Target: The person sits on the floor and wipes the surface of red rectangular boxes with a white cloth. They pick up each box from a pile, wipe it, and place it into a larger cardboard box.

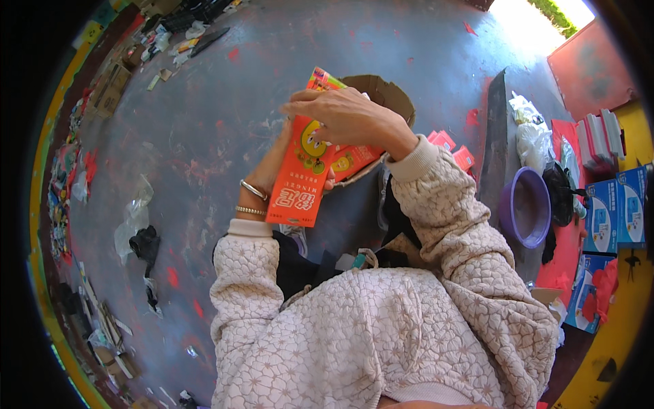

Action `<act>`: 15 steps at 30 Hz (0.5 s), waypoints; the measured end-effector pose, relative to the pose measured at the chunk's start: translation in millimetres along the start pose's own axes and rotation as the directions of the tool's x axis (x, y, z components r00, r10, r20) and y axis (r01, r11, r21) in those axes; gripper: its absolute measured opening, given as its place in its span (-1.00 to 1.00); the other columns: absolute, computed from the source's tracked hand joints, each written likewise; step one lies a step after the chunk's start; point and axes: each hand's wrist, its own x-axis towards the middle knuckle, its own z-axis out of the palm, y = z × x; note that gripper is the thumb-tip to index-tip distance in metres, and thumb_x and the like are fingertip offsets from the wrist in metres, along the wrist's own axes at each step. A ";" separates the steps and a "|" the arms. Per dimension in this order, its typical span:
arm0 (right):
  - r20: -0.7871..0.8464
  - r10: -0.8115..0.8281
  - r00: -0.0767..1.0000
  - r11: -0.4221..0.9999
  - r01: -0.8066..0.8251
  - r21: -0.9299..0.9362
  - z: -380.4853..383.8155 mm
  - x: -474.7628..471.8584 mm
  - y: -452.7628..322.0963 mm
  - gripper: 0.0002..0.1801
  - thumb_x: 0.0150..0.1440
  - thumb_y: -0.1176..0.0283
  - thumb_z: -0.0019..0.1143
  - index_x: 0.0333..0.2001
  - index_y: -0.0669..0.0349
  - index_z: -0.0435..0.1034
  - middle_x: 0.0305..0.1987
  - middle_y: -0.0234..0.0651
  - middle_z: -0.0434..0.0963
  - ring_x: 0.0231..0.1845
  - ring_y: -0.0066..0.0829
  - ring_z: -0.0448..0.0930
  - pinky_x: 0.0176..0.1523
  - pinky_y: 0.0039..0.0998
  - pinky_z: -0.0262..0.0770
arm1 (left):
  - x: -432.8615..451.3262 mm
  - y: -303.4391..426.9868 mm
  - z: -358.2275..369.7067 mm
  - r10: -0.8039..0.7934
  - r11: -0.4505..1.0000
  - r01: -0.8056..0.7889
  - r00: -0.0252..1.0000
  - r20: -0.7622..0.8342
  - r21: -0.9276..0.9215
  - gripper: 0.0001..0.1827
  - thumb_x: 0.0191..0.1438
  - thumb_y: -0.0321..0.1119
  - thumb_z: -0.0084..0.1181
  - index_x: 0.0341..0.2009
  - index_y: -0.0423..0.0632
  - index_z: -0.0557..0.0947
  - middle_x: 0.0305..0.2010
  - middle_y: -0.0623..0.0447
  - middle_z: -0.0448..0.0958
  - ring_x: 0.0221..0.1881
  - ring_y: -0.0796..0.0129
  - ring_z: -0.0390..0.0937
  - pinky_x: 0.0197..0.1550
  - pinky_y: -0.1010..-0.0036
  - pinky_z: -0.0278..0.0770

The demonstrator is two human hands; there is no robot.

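An orange printed cardboard packet (299, 179) with a yellow-green cartoon figure is upright before me, held from behind by my left hand (329, 180), whose palm is mostly hidden. A silver bangle and a beaded bracelet circle that wrist. My right hand (347, 115) lies across the packet's upper part, fingers bent over its front; whether it grips the packet is unclear. Just beyond and below the hands stands an open cardboard box (401, 99) with a rounded rim. More orange packets (355, 158) with a similar print lie at the box, partly covered by my right hand and forearm.
At the right are a purple plastic basin (526, 207), white plastic bags (533, 140), blue printed boxes (602, 214) and small red-orange packs (443, 139). A clear plastic bag (134, 217) and a black one (145, 245) lie on the floor at left. Cardboard and litter line the left wall.
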 end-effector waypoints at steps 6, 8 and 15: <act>0.199 0.235 0.951 0.943 -0.273 0.191 -14.9 -3.4 27.2 -0.51 -0.26 0.38 0.20 -0.15 0.23 0.38 -0.22 -0.26 0.49 -0.29 -0.36 0.52 -0.27 -0.40 0.43 | 6.8 -4.1 -39.2 0.070 0.997 -0.073 0.977 0.202 0.006 -0.03 -0.06 0.46 -0.55 0.02 -0.22 0.31 -0.33 -0.21 0.49 -0.39 0.13 0.54 -0.44 0.41 0.57; 0.212 0.404 0.890 0.771 -0.456 0.444 -18.7 -2.2 37.6 -0.57 -0.17 0.34 0.23 -0.21 0.33 0.38 -0.44 -0.25 0.52 -0.46 -0.48 0.54 -0.38 -0.49 0.47 | 17.9 -0.3 -81.6 0.151 0.986 -0.161 0.973 0.176 0.042 0.02 -0.10 0.50 -0.59 0.06 -0.22 0.30 -0.29 -0.17 0.49 -0.30 0.15 0.53 -0.38 0.40 0.56; 0.378 0.591 0.713 -0.163 -0.353 0.921 30.8 6.2 38.7 -0.65 -0.02 0.34 0.17 -0.25 0.40 0.38 -0.40 -0.24 0.51 -0.49 -0.51 0.54 -0.45 -0.47 0.50 | 28.4 -3.1 -31.6 0.643 0.766 -0.642 0.766 0.012 -0.037 -0.26 0.05 0.16 -0.14 0.20 -0.06 0.16 0.08 -0.03 0.31 0.14 0.27 0.22 0.07 0.26 0.30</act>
